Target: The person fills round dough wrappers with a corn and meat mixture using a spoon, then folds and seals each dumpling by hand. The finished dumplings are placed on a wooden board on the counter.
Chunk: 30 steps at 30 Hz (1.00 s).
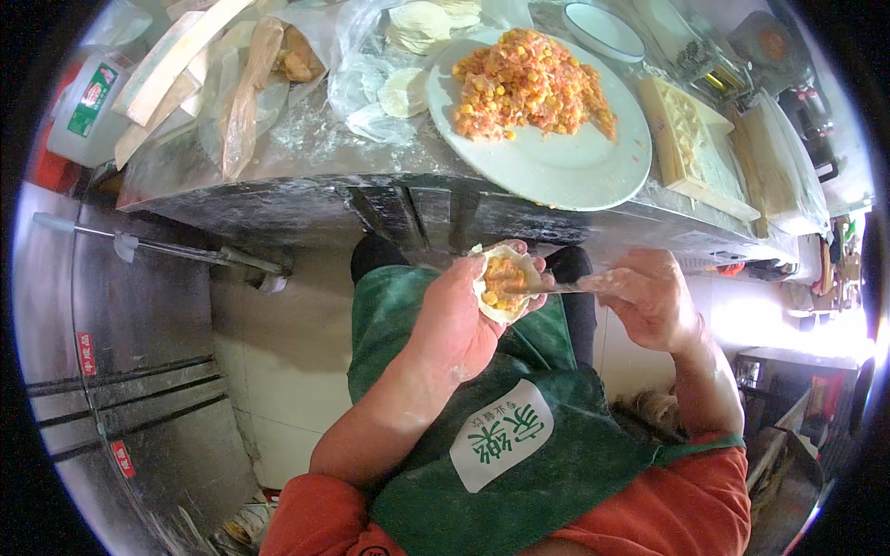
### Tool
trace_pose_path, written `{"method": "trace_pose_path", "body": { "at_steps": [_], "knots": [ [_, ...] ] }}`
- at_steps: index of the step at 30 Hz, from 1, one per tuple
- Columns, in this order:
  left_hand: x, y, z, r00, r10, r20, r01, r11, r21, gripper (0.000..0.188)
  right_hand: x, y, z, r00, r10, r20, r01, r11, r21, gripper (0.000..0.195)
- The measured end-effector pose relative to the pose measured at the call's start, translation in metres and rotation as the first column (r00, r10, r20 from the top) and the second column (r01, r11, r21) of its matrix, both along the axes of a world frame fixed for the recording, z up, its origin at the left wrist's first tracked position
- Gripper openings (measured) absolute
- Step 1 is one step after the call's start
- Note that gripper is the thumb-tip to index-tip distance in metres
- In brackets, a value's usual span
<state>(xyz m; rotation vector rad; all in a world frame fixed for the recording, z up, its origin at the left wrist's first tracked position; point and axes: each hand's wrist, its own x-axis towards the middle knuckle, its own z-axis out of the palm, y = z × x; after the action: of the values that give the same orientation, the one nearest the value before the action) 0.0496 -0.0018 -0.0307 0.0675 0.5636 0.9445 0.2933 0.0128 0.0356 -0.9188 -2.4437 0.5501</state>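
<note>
My left hand (455, 313) cups a round dough wrapper (480, 285) whose edges curl up around a mound of orange filling (502, 279) with corn kernels. A thin flat filling spatula (556, 288) reaches from my right hand (646, 299) across to the filling, its tip pressed against it. Slight blur covers the right fingers around the handle. Beyond my hands, a large white plate (556, 174) bears a heap of the same meat and corn filling (535, 83). Behind and left of it lie a single wrapper (403, 92) and stacked wrappers (421, 24) on plastic film.
The floury metal counter (299, 146) has its front edge just beyond my knees. A wooden box (685, 132) with floury contents sits right of the plate, near a white enamel dish (603, 31). At left are a plastic-wrapped rolling pin (250, 97), wooden boards (174, 62) and a white jug (87, 104).
</note>
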Motion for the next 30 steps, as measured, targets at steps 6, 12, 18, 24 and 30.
{"method": "trace_pose_path", "body": {
  "at_steps": [6,12,18,24,30],
  "knots": [
    [0.006,-0.012,0.009,0.998,0.059,-0.037,-0.059,0.998,0.007,0.04,-0.018,-0.01,0.007,0.985,-0.155,0.073,0.169,0.946,-0.278,0.019],
    [0.002,-0.011,-0.004,0.995,0.078,0.058,-0.078,0.997,0.004,0.038,-0.016,-0.009,0.01,0.978,-0.175,0.11,0.206,0.886,-0.415,0.017],
    [0.003,-0.011,-0.006,0.991,0.136,-0.007,-0.136,0.99,-0.027,0.036,-0.01,-0.005,0.014,0.968,-0.248,0.04,0.24,0.865,-0.441,0.015],
    [0.0,-0.009,-0.003,0.996,0.092,-0.011,-0.091,0.993,0.077,0.03,0.029,0.048,0.05,0.842,-0.539,-0.03,0.54,0.839,0.065,0.02],
    [-0.001,-0.004,0.01,0.989,0.141,-0.044,-0.137,0.988,0.074,0.017,0.084,0.182,0.063,0.494,-0.866,0.079,0.763,0.476,0.437,0.031]
  ]
}}
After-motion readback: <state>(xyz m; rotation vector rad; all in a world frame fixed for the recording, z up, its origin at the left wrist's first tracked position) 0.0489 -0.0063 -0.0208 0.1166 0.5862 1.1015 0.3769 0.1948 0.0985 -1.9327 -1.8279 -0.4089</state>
